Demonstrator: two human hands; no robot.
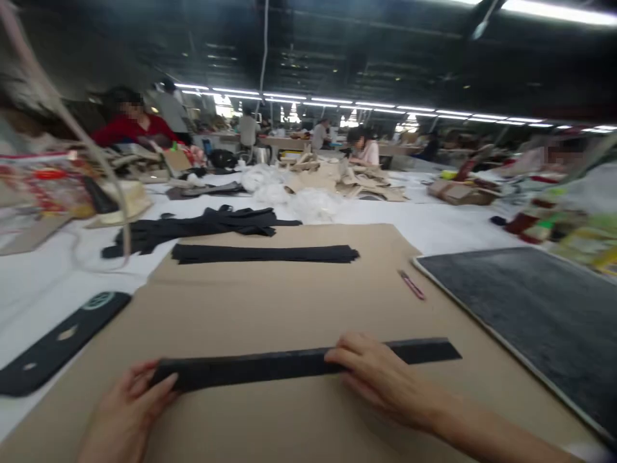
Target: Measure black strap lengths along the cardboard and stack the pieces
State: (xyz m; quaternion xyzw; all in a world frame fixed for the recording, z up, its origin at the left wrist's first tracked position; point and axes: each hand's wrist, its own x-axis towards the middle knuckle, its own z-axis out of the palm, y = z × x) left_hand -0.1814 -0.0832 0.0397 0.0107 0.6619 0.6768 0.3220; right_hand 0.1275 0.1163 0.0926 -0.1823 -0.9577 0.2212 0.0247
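A long black fabric strip (270,368) lies across the near part of a brown cardboard sheet (270,302). My left hand (128,411) pinches the strip's left end, thumb and fingers closed on it. My right hand (380,376) presses flat on the strip right of its middle, fingers stretched out along it. The strip's right end (429,350) pokes out past my right hand. Farther back on the cardboard rests a neat stack of black strips (265,253).
A loose heap of black fabric (197,228) lies behind the cardboard. A red pen (411,285) lies to the right, beside a dark grey board (525,315). A black flat template (58,344) sits at left. Other people work at tables farther back.
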